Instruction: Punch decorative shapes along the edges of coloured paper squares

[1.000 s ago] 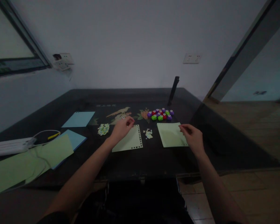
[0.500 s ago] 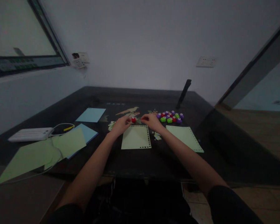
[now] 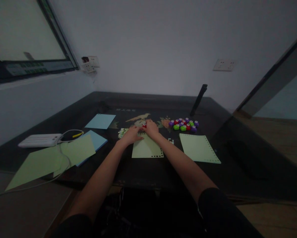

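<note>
A small red craft hole punch with a white-ringed button sits at the far edge of a pale green sheet. Small punched holes run along that sheet's edges. My left hand grips the punch from the left, its thumb over the paper. From the right, my right hand closes on the same punch, its fingers curled over it. The hands hide most of the punch and part of the sheet's far edge. Small paper cutouts lie beside my left hand, and more cutouts beyond my right forearm.
Several red, green and purple punches cluster at the right. Nearer stands a stack of pale green sheets with punched edges. Leftward lie a blue sheet, green sheets and a white power bank with a cable. A black bar rises behind.
My right hand has moved left to the red punch and closed over it. My left hand has closed in on the punch too. The view has shifted slightly.
</note>
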The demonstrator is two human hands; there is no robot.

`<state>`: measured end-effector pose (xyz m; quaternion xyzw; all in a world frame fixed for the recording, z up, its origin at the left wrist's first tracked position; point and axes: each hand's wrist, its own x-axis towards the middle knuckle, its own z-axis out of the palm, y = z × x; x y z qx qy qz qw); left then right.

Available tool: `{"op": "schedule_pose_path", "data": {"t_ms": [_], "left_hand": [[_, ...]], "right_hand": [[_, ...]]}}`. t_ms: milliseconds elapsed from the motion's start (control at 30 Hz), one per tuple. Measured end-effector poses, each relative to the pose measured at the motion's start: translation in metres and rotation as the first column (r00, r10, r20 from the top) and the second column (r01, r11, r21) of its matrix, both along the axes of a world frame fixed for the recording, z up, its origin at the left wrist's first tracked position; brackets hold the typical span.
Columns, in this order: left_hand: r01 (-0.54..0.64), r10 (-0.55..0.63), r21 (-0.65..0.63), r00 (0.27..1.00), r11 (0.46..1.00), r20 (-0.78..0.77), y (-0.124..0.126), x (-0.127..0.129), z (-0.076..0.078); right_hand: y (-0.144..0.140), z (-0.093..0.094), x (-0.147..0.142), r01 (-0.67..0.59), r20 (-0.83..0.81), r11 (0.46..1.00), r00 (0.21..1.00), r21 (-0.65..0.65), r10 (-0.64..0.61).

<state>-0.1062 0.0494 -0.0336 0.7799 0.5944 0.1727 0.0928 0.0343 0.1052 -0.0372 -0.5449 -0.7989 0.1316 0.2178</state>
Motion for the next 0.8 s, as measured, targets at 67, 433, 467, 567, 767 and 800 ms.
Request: {"op": "schedule_pose_path", "data": {"t_ms": [67,433,467,567,767,800], "left_hand": [[-0.003,0.003,-0.007,1.000,1.000,0.010,0.000,0.000,0.000],[-0.017,0.014,-0.027,0.992,0.999,-0.128,0.002,-0.001,-0.002],[-0.014,0.010,-0.031,0.991,0.999,-0.130,0.003,-0.002,-0.002],[-0.005,-0.001,-0.043,0.991,0.999,-0.132,0.004,-0.004,-0.002],[0.023,-0.028,-0.066,0.996,0.998,-0.084,0.005,-0.006,-0.002],[0.025,-0.030,-0.069,0.997,0.997,-0.070,0.006,-0.007,-0.003]], "right_hand": [[-0.001,-0.003,-0.002,0.007,0.006,1.000,1.000,0.020,-0.007],[0.000,-0.005,0.003,0.012,0.025,1.000,1.000,0.029,-0.013],[0.000,-0.004,0.005,0.014,0.035,1.000,0.999,0.024,-0.015],[0.000,-0.003,0.009,0.014,0.067,1.000,0.998,0.020,-0.015],[0.002,0.001,0.024,0.002,0.107,0.999,0.994,0.038,-0.006],[0.003,0.001,0.028,0.001,0.112,0.999,0.994,0.038,-0.006]]}}
